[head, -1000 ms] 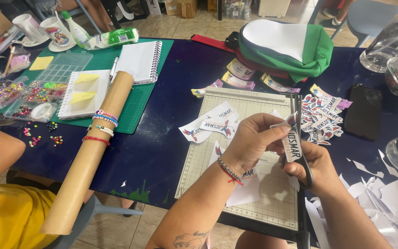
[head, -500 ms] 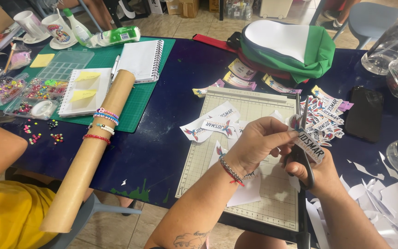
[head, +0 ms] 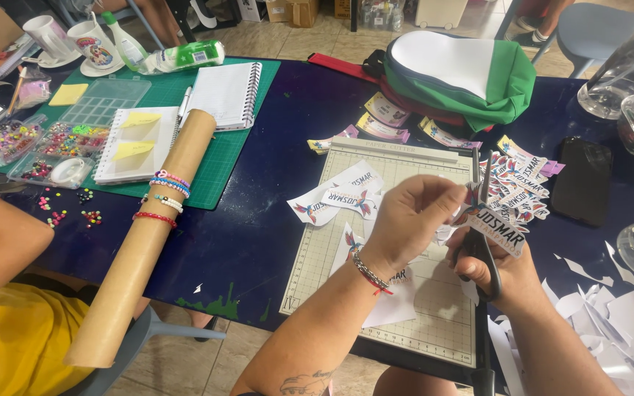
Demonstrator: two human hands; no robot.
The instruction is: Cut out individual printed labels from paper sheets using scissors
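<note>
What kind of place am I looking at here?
Likely a shared craft table, perhaps at home or in a small workshop: a paper trimmer board, a pile of cut stickers, bead trays on a green cutting mat.

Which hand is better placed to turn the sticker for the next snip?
Left, probably. The left hand pinches the printed sticker at its edge; the right hand is occupied working the scissors.

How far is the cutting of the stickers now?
Done: a pile of cut stickers lies right of the cutting board. In hand: the left hand holds one sticker while the right hand works the scissors on it. Left: a few uncut printed pieces wait on the board.
</note>
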